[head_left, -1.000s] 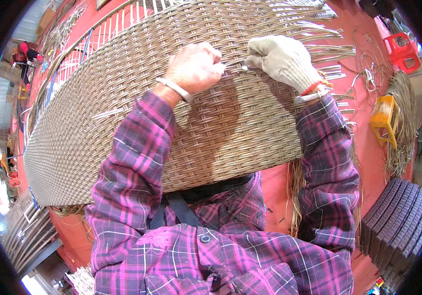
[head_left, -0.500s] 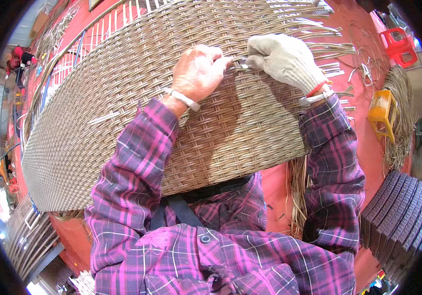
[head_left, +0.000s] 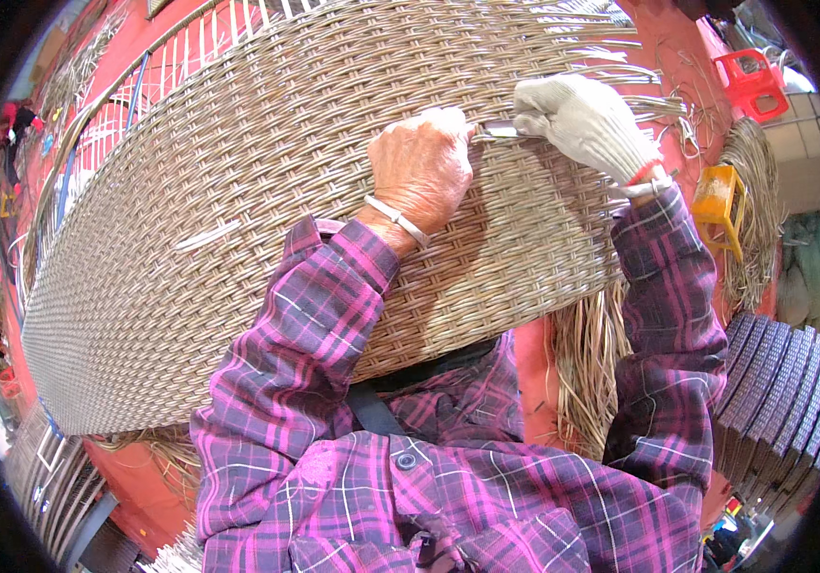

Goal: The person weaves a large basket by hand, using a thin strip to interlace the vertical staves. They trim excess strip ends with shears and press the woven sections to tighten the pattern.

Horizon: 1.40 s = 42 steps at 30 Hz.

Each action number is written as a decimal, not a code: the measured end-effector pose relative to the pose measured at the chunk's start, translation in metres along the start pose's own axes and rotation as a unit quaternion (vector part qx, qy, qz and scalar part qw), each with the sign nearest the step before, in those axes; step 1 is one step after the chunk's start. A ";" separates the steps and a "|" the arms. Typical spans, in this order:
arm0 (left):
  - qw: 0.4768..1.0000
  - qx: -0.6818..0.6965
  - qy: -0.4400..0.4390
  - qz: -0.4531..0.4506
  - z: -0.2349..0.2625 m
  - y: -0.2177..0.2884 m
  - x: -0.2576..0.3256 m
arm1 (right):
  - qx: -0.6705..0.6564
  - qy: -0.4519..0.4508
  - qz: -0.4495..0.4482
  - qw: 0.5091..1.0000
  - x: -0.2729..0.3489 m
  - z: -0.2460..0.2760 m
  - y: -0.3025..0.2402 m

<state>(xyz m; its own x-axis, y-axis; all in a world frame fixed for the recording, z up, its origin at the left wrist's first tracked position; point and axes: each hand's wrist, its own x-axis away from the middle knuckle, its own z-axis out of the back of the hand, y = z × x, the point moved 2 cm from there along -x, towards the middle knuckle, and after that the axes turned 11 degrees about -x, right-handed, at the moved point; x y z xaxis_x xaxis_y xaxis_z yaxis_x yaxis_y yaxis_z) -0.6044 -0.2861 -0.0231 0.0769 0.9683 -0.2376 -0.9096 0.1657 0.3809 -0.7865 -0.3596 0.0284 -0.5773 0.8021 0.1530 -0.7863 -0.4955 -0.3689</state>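
A large oval woven wicker panel (head_left: 238,220) of beige-grey strands leans in front of me. My bare left hand (head_left: 421,167) presses on its weave near the upper right, fingers curled on a strand. My right hand (head_left: 584,119), in a white knit glove, pinches a flat strand (head_left: 498,129) that runs between the two hands. Loose strand ends (head_left: 620,57) stick out from the panel's right edge. Purple plaid sleeves cover both forearms.
A red floor lies behind the panel. A red plastic stool (head_left: 752,78) and a yellow stool (head_left: 720,201) stand at the right, beside bundles of loose strands (head_left: 758,191). Stacked dark woven panels (head_left: 782,401) sit at lower right. A white frame (head_left: 190,57) shows at upper left.
Both hands have shifted slightly along the weave, and the strand between them is drawn tighter. The panel sits much as before.
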 end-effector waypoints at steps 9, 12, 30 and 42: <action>0.994 0.101 0.052 -0.002 0.002 -0.012 0.012 | 0.112 0.018 0.179 0.977 -0.014 0.001 -0.019; 0.993 0.100 0.057 0.038 -0.002 -0.006 0.019 | 0.049 -0.027 0.114 0.992 -0.020 -0.001 -0.014; 0.986 -0.080 0.071 -0.125 -0.003 0.017 -0.008 | -0.090 0.076 0.064 0.991 0.006 -0.011 0.003; 0.988 0.103 0.044 -0.105 0.007 -0.011 0.013 | -0.041 0.022 0.031 0.998 0.012 -0.004 -0.004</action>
<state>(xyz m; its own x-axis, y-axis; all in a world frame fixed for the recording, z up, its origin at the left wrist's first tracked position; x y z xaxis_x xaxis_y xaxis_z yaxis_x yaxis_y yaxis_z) -0.5905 -0.2741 -0.0238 0.2115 0.8899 -0.4042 -0.7742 0.4050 0.4864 -0.7894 -0.3464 0.0280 -0.6129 0.7852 0.0882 -0.7273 -0.5170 -0.4514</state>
